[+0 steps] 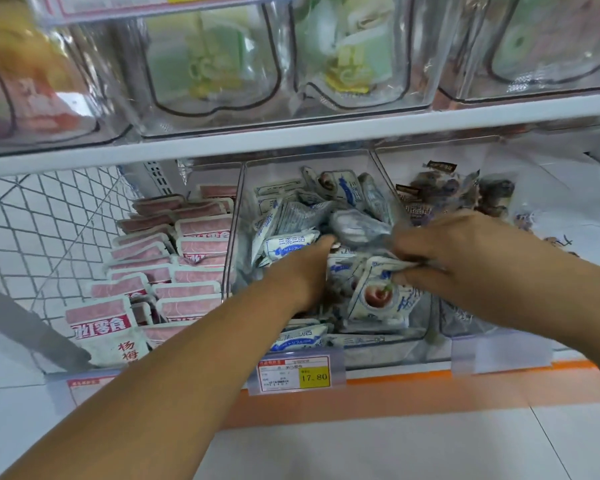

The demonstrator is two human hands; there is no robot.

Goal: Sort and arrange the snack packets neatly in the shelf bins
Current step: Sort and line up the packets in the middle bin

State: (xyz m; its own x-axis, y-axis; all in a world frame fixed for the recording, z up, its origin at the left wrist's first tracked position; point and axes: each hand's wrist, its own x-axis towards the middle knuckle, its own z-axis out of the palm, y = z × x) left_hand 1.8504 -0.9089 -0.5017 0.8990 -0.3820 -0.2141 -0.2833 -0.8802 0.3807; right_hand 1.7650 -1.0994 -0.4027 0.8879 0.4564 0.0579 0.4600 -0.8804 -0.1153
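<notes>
Pink-and-white packets [174, 268] are stood on edge in overlapping rows in the left clear bin [232, 237], faces turned forward, which is presumably the order wanted for the rest of the lower shelf. Beside it, in the middle bin [371, 355], blue-and-white packets [291, 244] are heaped at all angles, some flat, some tipped on a corner, and it is here that both arms are reached in. The left hand [305, 268] is pushed down among the packets with its fingers buried, so how far it is opened, and whether anything is gripped, cannot be told; it seems to be used to part or steady the pile. The right hand [440, 258] is curled closed, and the top edge of a blue-and-white packet with a red fruit picture [378, 296] is pinched in its fingers, probably so that it can be lifted upright and lined up. A price tag with a yellow panel [293, 375] is clipped to the shelf front below this bin. To the right, dark brown and purple packets [444, 195] lie loosely in a third bin, partly hidden behind the right wrist and somewhat blurred. Above, a white shelf board [291, 136] carries more clear bins with green and yellow contents, too smeared to be read.
</notes>
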